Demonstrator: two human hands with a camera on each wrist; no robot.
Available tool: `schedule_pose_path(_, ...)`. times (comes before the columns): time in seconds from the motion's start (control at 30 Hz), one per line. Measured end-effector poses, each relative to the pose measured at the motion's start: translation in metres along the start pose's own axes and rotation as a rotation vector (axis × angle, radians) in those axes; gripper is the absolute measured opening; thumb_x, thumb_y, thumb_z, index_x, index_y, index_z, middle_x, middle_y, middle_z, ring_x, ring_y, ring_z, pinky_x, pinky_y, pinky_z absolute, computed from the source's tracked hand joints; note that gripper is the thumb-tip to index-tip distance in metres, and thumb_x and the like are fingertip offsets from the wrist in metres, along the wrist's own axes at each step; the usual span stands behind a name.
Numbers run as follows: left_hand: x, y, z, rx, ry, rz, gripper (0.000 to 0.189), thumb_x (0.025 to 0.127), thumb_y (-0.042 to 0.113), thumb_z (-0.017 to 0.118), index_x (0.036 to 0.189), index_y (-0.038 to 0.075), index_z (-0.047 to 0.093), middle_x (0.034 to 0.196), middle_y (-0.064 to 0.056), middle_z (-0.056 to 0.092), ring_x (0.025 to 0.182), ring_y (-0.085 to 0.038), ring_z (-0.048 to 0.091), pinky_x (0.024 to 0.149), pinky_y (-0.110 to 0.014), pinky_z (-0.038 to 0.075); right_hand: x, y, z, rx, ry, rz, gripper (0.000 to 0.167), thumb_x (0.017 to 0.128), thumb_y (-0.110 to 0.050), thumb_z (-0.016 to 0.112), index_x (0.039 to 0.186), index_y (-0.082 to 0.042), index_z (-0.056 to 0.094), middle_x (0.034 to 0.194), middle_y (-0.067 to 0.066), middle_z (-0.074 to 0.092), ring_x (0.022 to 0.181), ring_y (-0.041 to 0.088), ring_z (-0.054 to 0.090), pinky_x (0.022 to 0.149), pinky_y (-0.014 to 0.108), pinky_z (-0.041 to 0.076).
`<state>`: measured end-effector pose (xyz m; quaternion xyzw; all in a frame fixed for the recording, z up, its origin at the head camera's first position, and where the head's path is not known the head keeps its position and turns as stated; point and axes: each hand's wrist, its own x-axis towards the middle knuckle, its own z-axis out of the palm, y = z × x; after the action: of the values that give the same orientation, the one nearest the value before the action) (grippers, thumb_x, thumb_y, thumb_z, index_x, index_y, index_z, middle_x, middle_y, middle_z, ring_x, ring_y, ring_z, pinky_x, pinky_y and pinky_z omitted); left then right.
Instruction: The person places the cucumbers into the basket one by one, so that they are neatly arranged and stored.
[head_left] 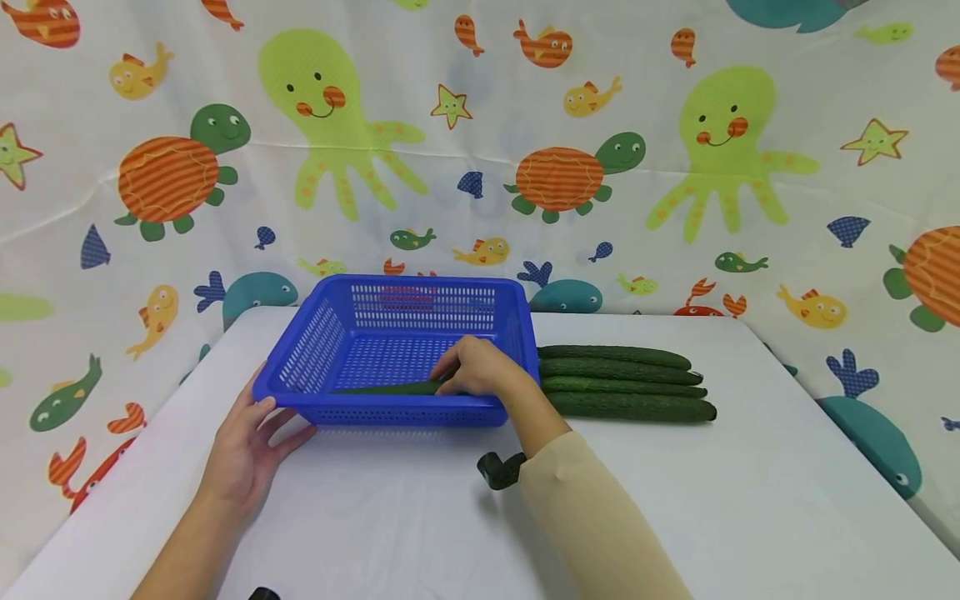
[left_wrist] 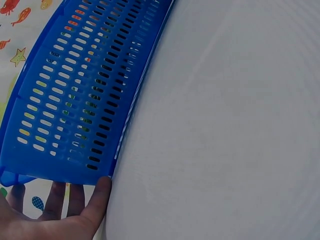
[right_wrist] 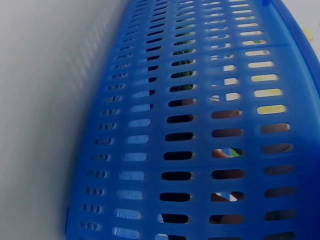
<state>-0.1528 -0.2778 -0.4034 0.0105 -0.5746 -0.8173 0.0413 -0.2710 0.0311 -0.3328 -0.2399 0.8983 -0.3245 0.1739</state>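
Note:
A blue plastic basket (head_left: 401, 410) with slotted walls stands on the white table. Inside it, along the front wall, lies a dark green cucumber (head_left: 386, 389). My right hand (head_left: 476, 367) reaches over the front wall and grips this cucumber near its right part; the wall hides some of the fingers. At the basket's left front corner, my left hand (head_left: 243, 454) touches the end with spread, fairly straight fingers. In the left wrist view, the fingertips (left_wrist: 103, 184) meet the basket's lower edge. The right wrist view shows mostly the slotted basket wall (right_wrist: 200, 145).
Several cucumbers (head_left: 630, 385) lie side by side to the right of the basket, pointing left to right. Behind the table (head_left: 390, 517) hangs a white curtain (head_left: 465, 67) printed with sea animals. A small black device (head_left: 501, 471) sits at the right wrist.

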Motion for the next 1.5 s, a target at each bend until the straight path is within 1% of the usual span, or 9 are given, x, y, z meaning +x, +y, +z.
schedule_pose_path(0.17, -0.001, 0.001, 0.000, 0.004, 0.006, 0.000, 0.061, 0.110, 0.029, 0.045, 0.166, 0.033, 0.020, 0.152, 0.010, 0.042, 0.128, -0.013, 0.050, 0.092, -0.032, 0.060, 0.001, -0.003, 0.001, -0.026, -0.012, 0.018, 0.019, 0.092, -0.003, 0.076, 0.108, -0.011, 0.081, 0.104, 0.001, 0.078, 0.100, 0.017, 0.070, 0.092, 0.034, 0.058)
schedule_pose_path(0.27, -0.001, 0.002, 0.000, 0.008, 0.001, 0.006, 0.061, 0.110, 0.029, 0.045, 0.166, 0.033, 0.020, 0.152, 0.010, 0.043, 0.128, -0.012, 0.051, 0.092, -0.032, 0.060, 0.002, -0.004, 0.002, -0.056, -0.014, 0.035, 0.019, 0.093, -0.002, 0.074, 0.107, -0.012, 0.081, 0.102, 0.001, 0.077, 0.101, 0.018, 0.069, 0.096, 0.038, 0.056)
schedule_pose_path(0.5, -0.002, 0.001, 0.001, 0.036, -0.004, 0.026, 0.060, 0.110, 0.029, 0.045, 0.165, 0.031, 0.022, 0.151, 0.008, 0.044, 0.127, -0.013, 0.052, 0.092, -0.032, 0.060, 0.003, -0.001, 0.002, -0.077, -0.053, 0.042, 0.017, 0.095, -0.005, 0.072, 0.104, -0.015, 0.083, 0.104, 0.001, 0.079, 0.113, 0.022, 0.068, 0.105, 0.042, 0.053)
schedule_pose_path(0.63, -0.002, 0.000, 0.002, 0.048, 0.000, 0.025, 0.059, 0.110, 0.030, 0.045, 0.165, 0.032, 0.023, 0.151, 0.008, 0.044, 0.128, -0.014, 0.051, 0.092, -0.031, 0.059, 0.003, 0.001, 0.001, -0.053, -0.055, 0.012, 0.016, 0.095, -0.006, 0.073, 0.105, -0.015, 0.083, 0.105, 0.001, 0.079, 0.111, 0.021, 0.069, 0.101, 0.041, 0.055)
schedule_pose_path(0.8, 0.000, 0.000, 0.002, 0.048, 0.001, 0.018, 0.060, 0.110, 0.031, 0.045, 0.165, 0.032, 0.022, 0.152, 0.007, 0.043, 0.129, -0.015, 0.050, 0.093, -0.031, 0.059, 0.001, 0.002, -0.001, 0.004, -0.033, -0.027, 0.016, 0.093, -0.010, 0.076, 0.108, -0.013, 0.081, 0.105, 0.001, 0.079, 0.102, 0.016, 0.071, 0.094, 0.035, 0.058)
schedule_pose_path(1.03, -0.001, 0.001, 0.001, 0.037, -0.003, 0.016, 0.061, 0.110, 0.031, 0.045, 0.166, 0.032, 0.021, 0.152, 0.009, 0.043, 0.127, -0.013, 0.053, 0.093, -0.031, 0.059, -0.002, 0.001, -0.003, 0.046, -0.004, -0.055, 0.022, 0.093, -0.014, 0.078, 0.115, -0.011, 0.079, 0.107, 0.001, 0.078, 0.104, 0.016, 0.070, 0.097, 0.038, 0.057)
schedule_pose_path(1.27, 0.000, 0.000, 0.002, 0.056, 0.008, 0.017, 0.060, 0.110, 0.031, 0.045, 0.165, 0.033, 0.022, 0.153, 0.008, 0.042, 0.129, -0.014, 0.051, 0.093, -0.031, 0.059, -0.001, 0.002, -0.003, 0.063, 0.013, -0.071, 0.026, 0.093, -0.015, 0.078, 0.118, -0.010, 0.077, 0.108, 0.001, 0.077, 0.101, 0.016, 0.071, 0.093, 0.037, 0.058)
schedule_pose_path(1.5, -0.001, 0.001, 0.001, 0.050, 0.003, 0.015, 0.060, 0.110, 0.030, 0.044, 0.166, 0.033, 0.021, 0.152, 0.008, 0.042, 0.128, -0.013, 0.052, 0.093, -0.031, 0.059, -0.007, -0.001, -0.010, 0.075, 0.060, -0.130, 0.025, 0.095, -0.017, 0.076, 0.120, -0.010, 0.077, 0.110, 0.001, 0.076, 0.101, 0.016, 0.069, 0.089, 0.033, 0.058)
